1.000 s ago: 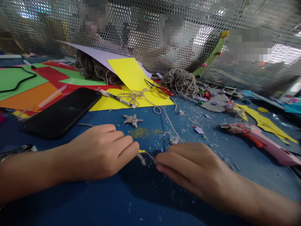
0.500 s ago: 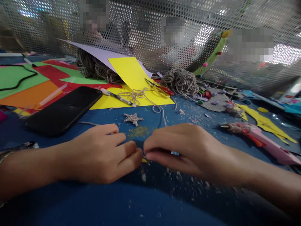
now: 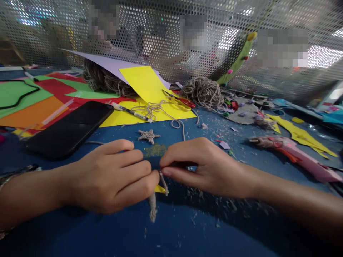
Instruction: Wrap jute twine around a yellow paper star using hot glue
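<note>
My left hand [image 3: 112, 178] is closed around a small yellow paper shape [image 3: 160, 189], most of it hidden by the fingers. A grey yarn-wrapped point [image 3: 152, 208] hangs out below these fingers. In a pinch, my right hand [image 3: 206, 167] grips a strand of grey yarn [image 3: 164, 184], right beside the left fingertips. A finished-looking grey yarn-wrapped star [image 3: 149, 136] lies on the blue table just beyond both hands. More of the grey cord [image 3: 183, 130] runs from the yellow sheet down behind my right hand.
A black phone [image 3: 71, 128] lies at left by coloured paper. Behind are a marker [image 3: 131, 111], red-handled scissors [image 3: 187, 102], a yarn heap [image 3: 202, 92] and yellow paper [image 3: 150, 84]. A pink glue gun [image 3: 297, 155] rests at right. People sit beyond a perforated metal screen [image 3: 160, 35].
My hands have tilted slightly, so the yarn-wrapped point, the yellow paper and a bit of yarn now show below the fingers. The view has shifted a little.
</note>
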A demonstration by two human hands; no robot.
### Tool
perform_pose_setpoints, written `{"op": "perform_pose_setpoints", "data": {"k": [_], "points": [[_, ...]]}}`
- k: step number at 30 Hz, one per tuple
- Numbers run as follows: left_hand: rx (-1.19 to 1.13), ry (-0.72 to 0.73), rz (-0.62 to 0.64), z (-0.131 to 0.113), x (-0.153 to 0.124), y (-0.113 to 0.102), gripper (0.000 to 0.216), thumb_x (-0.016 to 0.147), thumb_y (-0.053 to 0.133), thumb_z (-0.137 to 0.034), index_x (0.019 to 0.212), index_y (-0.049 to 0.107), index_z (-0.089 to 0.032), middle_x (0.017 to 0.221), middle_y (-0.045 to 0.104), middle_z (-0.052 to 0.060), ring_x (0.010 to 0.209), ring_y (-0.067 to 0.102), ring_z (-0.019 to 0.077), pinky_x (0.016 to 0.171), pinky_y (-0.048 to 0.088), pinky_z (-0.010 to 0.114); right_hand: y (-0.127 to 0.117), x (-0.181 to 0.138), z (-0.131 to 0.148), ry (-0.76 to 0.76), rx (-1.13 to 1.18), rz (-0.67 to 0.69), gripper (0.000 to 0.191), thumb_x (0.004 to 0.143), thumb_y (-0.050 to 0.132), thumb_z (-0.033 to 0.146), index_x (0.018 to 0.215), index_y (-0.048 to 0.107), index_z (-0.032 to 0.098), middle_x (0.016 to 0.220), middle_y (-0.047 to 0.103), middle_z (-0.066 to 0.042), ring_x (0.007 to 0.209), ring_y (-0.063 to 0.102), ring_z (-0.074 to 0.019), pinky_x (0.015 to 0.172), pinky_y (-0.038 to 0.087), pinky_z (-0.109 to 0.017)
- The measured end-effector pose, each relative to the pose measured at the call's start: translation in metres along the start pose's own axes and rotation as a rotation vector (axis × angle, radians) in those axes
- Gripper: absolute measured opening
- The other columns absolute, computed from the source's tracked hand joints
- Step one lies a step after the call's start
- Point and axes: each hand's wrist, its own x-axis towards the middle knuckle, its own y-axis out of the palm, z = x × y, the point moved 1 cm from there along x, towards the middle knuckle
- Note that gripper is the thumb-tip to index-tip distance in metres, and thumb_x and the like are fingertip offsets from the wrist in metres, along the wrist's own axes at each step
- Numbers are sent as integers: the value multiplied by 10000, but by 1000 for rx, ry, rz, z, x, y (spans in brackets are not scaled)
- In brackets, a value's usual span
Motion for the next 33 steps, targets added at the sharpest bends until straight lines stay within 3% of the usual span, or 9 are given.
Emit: {"op": "perform_pose_setpoints", "data": {"k": [9,16,24,33], "points": [[-103,-140,-19,-1,-3,1,299,915,157,-125,923,455,-154,669,658,14,598,549,136,660,353,306,-1,0,1,-1,34,12,160,843,430,159,762,559,112,661,524,21,587,424,-17,556,346,-106],[-146,-208,-28,-2,-6,2,288,901,187,-107,1059,425,-132,719,668,20,582,519,121,692,346,299,-2,0,0,-41,46,-2,187,848,428,163,713,542,100,620,451,35,565,377,-16,541,324,-101],[-206,-265,32,4,-9,3,289,898,276,-107,1176,355,-124,738,663,-6,613,542,102,737,316,292,2,0,-2,-9,120,-7,124,810,495,149,759,582,78,690,566,-6,628,482,-18,576,367,-103],[-143,-356,82,9,-8,8,220,905,288,-187,1072,426,-147,711,630,-9,514,500,105,611,359,272,-1,-1,2,-23,-48,-11,144,837,459,176,733,543,122,636,507,30,569,434,-20,525,329,-111]]}}
